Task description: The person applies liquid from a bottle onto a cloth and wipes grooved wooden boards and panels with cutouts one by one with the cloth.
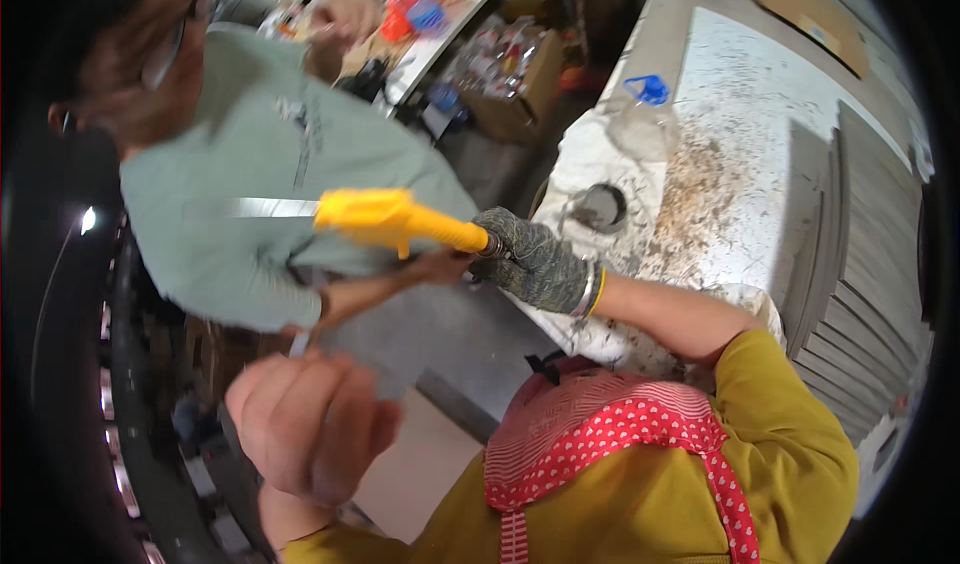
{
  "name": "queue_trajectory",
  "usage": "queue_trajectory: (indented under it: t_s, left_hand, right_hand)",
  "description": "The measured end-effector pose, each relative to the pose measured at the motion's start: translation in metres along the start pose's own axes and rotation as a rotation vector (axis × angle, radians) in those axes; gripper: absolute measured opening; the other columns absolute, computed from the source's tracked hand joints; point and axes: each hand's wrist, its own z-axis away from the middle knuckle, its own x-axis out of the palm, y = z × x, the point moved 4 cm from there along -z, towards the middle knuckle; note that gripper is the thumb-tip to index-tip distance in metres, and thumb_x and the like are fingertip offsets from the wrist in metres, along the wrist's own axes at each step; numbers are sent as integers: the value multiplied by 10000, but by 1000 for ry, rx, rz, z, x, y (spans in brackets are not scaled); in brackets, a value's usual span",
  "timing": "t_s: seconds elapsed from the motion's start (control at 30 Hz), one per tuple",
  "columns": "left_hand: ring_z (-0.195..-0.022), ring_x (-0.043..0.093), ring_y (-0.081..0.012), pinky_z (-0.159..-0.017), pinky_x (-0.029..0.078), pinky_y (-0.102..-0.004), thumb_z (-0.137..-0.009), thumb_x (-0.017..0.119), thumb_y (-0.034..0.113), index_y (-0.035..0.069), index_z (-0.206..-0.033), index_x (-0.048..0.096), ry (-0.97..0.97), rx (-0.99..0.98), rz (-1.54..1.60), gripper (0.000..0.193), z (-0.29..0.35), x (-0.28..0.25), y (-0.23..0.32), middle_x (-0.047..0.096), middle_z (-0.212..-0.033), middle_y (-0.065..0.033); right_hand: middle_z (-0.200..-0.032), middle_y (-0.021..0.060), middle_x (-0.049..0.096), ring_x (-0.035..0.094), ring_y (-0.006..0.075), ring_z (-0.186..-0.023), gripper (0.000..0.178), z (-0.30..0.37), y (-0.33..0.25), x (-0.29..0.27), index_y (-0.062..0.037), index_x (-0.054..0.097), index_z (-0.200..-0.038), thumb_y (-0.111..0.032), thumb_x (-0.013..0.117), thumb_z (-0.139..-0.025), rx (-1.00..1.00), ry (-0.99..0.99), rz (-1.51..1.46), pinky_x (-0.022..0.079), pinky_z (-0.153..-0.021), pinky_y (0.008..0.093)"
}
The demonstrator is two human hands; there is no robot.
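My right hand (540,264), in a grey knitted glove with a yellow cuff edge, is closed round the metal fitting end of a yellow air blow gun (370,216). Its silvery, blurred nozzle points left, across the front of a person in a grey-green T-shirt (390,154). That person's hand (440,266) is just behind the gun's handle, beside my glove; whether it touches is unclear. My left hand (315,426), bare and smeared by motion, is raised at the lower left with fingers curled. What it holds, if anything, is hidden.
On the stained white worktable (740,94) stand a dark-mouthed cup (600,207) and a clear jug with a blue cap (645,124). Grey boards (870,264) are stacked at right. A cardboard box of clutter (515,84) stands beyond the aisle, near a cluttered table (450,34).
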Motion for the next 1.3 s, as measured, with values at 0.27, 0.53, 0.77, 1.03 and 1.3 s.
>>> queue_trajectory:
  t_s: [0.27, 0.53, 0.77, 1.03, 1.3]
  left_hand:
    - [-778, 590, -200, -713, 469, -299, -768, 690, 126, 38, -1118, 534, -890, -673, 679, 393, 69, 52, -43, 637, -956, -82]
    - [-720, 540, -71, -631, 451, -214, -854, 612, 142, 21, -1090, 567, -759, -1203, 1165, 269, 127, 82, -23, 648, -866, -16]
    - [-644, 521, -62, -589, 412, -208, -823, 668, 163, -15, -981, 616, -604, -1114, 1100, 244, 135, 105, -22, 594, -726, -33]
    - [-629, 524, -69, -579, 418, -213, -825, 660, 182, -13, -991, 616, -646, -1088, 1064, 260, 153, 114, -41, 585, -700, -29]
    - [-633, 560, -62, -533, 422, -204, -835, 642, 198, 6, -981, 611, -588, -1055, 1038, 243, 139, 106, -95, 614, -724, -17]
  right_hand:
    - [-820, 108, 622, 618, 322, -771, 324, -11, -27, 30, -86, 599, -994, -268, 691, -742, -118, -519, 161, 493, -663, 394]
    - [-854, 95, 598, 592, 300, -776, 258, -11, -27, 32, -86, 558, -963, -312, 587, -843, -412, -843, 342, 473, -653, 388]
    - [-716, 91, 556, 582, 262, -658, 205, -1, -19, 28, -97, 545, -970, -265, 567, -853, -506, -753, 368, 451, -565, 383]
    - [-717, 83, 575, 568, 277, -621, 166, -16, -21, 55, -124, 591, -916, -271, 579, -839, -490, -831, 402, 448, -564, 378]
    - [-808, 170, 595, 583, 348, -729, 352, -37, 40, 79, -79, 552, -995, -389, 582, -831, -191, -867, 373, 459, -648, 431]
